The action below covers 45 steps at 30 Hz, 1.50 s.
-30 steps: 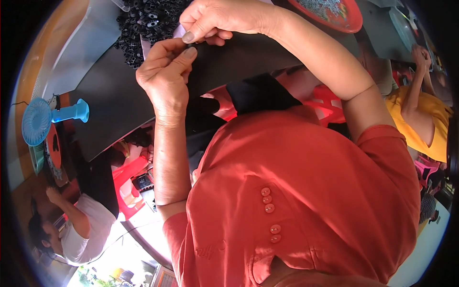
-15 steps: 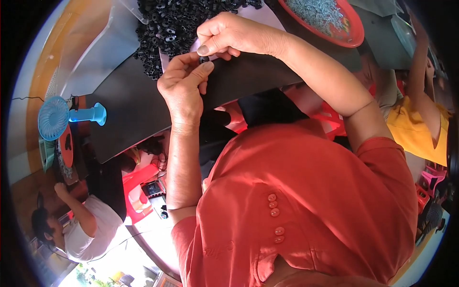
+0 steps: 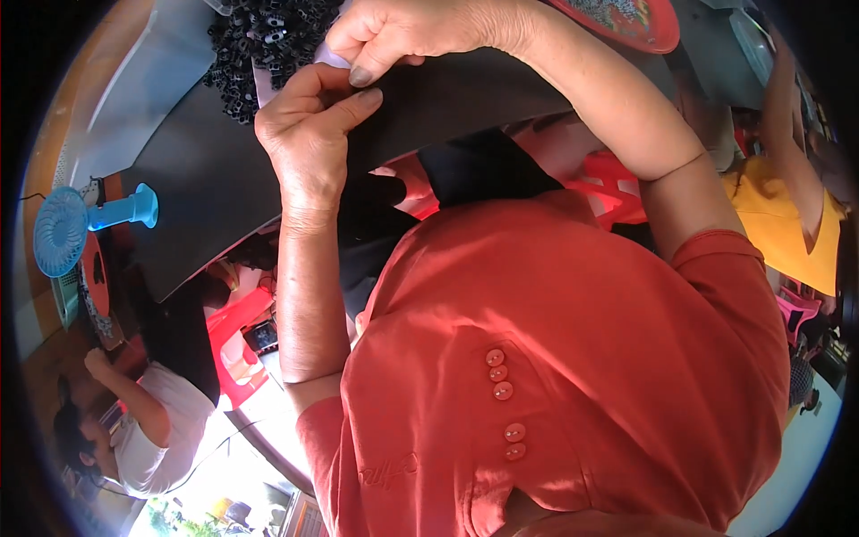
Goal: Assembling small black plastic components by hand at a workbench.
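Note:
My left hand and my right hand meet above the dark table, just in front of a heap of small black plastic parts. The left thumb and index finger are bent toward each other in a pinch. Right thumb and curled fingers press together beside the left fingertips. Whatever lies between them is too small or hidden to make out. A pale sheet shows under the heap near my left hand.
A red tray of small silvery pieces stands at the far right. On the left is a blue fan, near a red dish. One person in a white shirt sits at left, another in yellow at right.
The whole view has shifted, so the table, heap and tray sit higher or farther left in the picture. Both hands stay together; a small dark piece earlier visible at the left fingertips no longer shows.

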### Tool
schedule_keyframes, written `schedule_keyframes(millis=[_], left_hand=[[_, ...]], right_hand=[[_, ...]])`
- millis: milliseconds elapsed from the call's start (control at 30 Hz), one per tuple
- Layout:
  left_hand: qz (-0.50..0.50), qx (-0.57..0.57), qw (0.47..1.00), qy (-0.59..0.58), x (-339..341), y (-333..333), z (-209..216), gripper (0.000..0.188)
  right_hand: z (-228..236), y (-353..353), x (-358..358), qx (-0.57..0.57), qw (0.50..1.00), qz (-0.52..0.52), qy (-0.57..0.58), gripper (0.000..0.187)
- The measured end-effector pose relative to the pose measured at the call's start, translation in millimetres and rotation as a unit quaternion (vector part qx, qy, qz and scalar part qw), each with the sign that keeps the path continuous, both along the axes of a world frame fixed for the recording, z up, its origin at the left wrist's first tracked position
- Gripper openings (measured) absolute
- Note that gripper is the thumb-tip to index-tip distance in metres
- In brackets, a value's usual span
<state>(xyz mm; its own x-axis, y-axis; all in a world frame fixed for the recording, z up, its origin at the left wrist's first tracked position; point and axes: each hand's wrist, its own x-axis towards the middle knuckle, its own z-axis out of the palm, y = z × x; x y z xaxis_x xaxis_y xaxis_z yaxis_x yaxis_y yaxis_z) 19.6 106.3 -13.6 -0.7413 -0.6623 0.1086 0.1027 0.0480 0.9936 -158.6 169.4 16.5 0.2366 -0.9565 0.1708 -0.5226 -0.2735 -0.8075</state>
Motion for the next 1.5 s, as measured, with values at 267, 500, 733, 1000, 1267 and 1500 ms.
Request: schedule_keyframes(millis=[267,500,733,1000,1267,1500], left_hand=[[0.043,0.056,0.997,-0.006,1.5,4.8,0.0,0.014],[0.054,0.085,0.994,0.034,1.2,3.6,0.7,0.012],[0.051,0.054,0.997,0.027,2.0,4.8,1.9,0.011],[0.039,0.034,0.999,-0.017,0.7,6.8,1.6,0.010],[0.039,0.039,0.998,0.014,3.5,3.1,-1.7,0.009],[0.059,0.137,0.986,0.077,1.3,1.8,2.7,0.008]], right_hand=[[-1.1,13.0,10.9,0.003,0.995,-0.085,-0.045,0.030],[-1.8,13.5,8.5,0.017,0.992,-0.106,-0.061,0.026],[3.6,15.5,8.7,0.019,0.993,-0.107,-0.054,0.034],[-5.7,11.6,0.6,-0.032,0.996,-0.082,0.008,0.037],[-8.5,7.3,10.3,-0.026,0.996,-0.081,-0.017,0.033],[-6.2,10.6,18.1,-0.032,0.982,-0.170,-0.079,0.028]])
